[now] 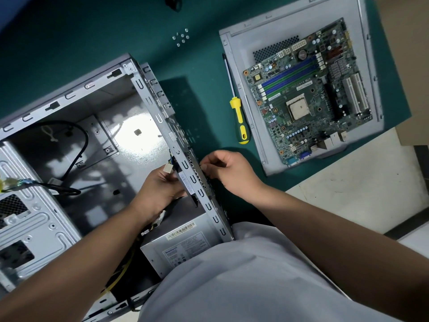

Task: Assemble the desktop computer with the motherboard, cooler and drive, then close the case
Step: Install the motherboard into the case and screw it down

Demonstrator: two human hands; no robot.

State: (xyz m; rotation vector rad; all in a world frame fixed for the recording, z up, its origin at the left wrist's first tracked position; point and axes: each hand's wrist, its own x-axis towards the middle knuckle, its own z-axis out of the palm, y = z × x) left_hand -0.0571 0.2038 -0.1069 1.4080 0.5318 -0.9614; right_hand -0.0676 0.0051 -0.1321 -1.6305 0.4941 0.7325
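One grey boxy power supply (185, 245) sits nearest, inside the open steel case (69, 145). Left hand (160, 189) grips a black fan inside the rear wall; right hand (228, 170) pinches outside it. One green motherboard (308, 96) lies right on one side panel (234, 54); one yellow-handled screwdriver (239, 119), seven screws (181, 37) on the bench (92, 31).

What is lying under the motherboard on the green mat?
The motherboard lies on a grey side panel of the case, which rests on the green mat. A perforated vent patch shows past the board's edge. The rest beneath the board is covered.
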